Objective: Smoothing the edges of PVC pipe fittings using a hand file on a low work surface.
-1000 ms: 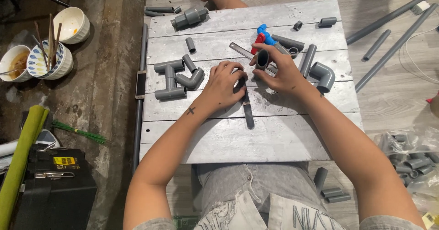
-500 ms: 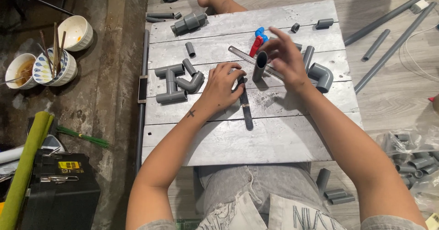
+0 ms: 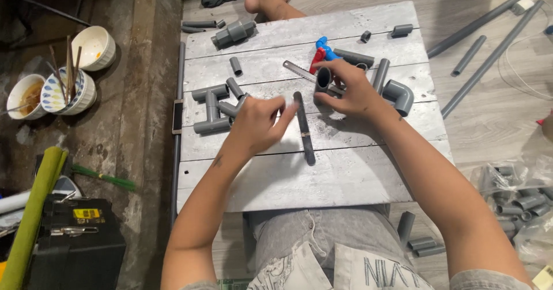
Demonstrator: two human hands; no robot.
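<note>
1. Right hand [image 3: 350, 88]: closed around a short grey plastic pipe piece [image 3: 322, 78], held near-upright with its open mouth tilted toward the camera, lower end at or just above the table [image 3: 299, 175].
2. Left hand [image 3: 257, 123]: loosely open, fingers [image 3: 286, 112] blurred, gripping nothing; hovering just left of a long dark flat metal file [image 3: 304, 129], fingertips close to its upper half, contact not clear.
3. Long axis of the file: near-vertical in the head view, running from just beside the pipe piece down toward the body. Lying between the two hands, nearer the left.
4. Pipe piece: up and to the right of the left hand, just right of the file's far end.
5. Behind the right hand: a blue-and-red plastic ball valve [image 3: 320, 49] and a thin hacksaw blade [image 3: 296, 69] lying aslant, partly hidden by the fingers.
6. Right of the right hand: a grey plastic elbow fitting [image 3: 398, 96], just beside the wrist.
7. Left of the left hand: a cluster of joined grey tee fittings [image 3: 214, 107], partly covered by the knuckles.
</note>
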